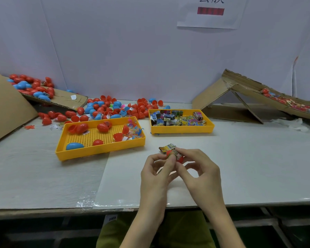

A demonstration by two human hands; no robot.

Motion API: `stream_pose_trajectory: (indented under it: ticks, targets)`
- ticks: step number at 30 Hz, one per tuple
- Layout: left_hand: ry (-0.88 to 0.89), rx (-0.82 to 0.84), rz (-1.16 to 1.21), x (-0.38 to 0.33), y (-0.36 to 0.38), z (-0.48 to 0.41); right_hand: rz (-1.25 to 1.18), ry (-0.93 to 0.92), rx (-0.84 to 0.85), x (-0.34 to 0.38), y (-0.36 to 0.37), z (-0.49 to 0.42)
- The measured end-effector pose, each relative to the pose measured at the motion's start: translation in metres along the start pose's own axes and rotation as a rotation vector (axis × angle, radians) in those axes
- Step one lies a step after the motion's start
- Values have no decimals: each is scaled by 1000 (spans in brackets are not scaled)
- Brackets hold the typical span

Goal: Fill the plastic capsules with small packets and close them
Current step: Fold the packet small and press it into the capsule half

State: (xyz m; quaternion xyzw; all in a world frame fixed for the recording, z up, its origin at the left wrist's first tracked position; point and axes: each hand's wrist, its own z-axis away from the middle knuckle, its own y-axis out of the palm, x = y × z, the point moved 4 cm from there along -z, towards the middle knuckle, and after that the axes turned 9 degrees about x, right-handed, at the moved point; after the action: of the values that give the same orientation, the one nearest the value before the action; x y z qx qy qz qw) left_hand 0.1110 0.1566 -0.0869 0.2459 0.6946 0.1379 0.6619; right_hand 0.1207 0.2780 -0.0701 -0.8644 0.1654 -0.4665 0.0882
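Over the middle of the table, my left hand (157, 173) and my right hand (198, 170) meet around a red capsule (179, 159). A small printed packet (177, 153) sits at the capsule's mouth, pinched by my right fingers, while my left fingers hold the capsule. Just behind the capsule lies or sticks out another packet (167, 147). A yellow tray (183, 129) full of packets stands behind my hands. Left of it, a second yellow tray (98, 149) holds several red capsule parts and one blue one.
Loose red and blue capsules (111, 108) are heaped at the back of the table. Sloped cardboard sheets stand at the left (7, 108) and right (240, 97), the right one carrying more capsules. The table's front edge (43, 208) runs below my wrists.
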Motion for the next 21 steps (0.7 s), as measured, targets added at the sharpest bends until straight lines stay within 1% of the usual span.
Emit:
stream_pose_trajectory:
  ticks: [2,3,4,7,8,9,11,12,14,16,17,19,20,21]
  targets:
    - [-42,20,-72,3,-1,-4,-134,75,-48,-6,-5,0]
    - [-44,34,-155,4,-2,-7,-200,117,-85,-9,-9,-1]
    - [-9,44,-314,1,-3,-11,-276,165,-128,-13,-12,-1]
    - [271,41,-1002,-13,-7,-30,-575,343,-237,-26,-20,-3]
    - [324,61,-1195,-17,-7,-39,-644,393,-245,-28,-23,-6]
    - [323,103,-1346,-17,-6,-49,-679,437,-228,-29,-25,-12]
    - [238,187,-1540,-9,-6,-67,-739,539,-113,-31,-28,-28]
    - [205,217,-1610,-5,-5,-72,-786,611,-16,-31,-27,-38]
    - [198,252,-1692,0,1,-78,-861,758,171,-32,-24,-56]
    - [226,265,-1708,1,4,-83,-814,849,257,-39,-25,-77]
    - [234,268,-1694,1,3,-85,-762,858,264,-42,-30,-93]
    - [241,282,-1648,1,2,-89,-728,775,215,-36,-50,-132]
    - [246,281,-1623,1,0,-90,-767,693,127,-32,-66,-156]
    - [255,275,-1592,2,0,-90,-836,596,-2,-27,-87,-179]
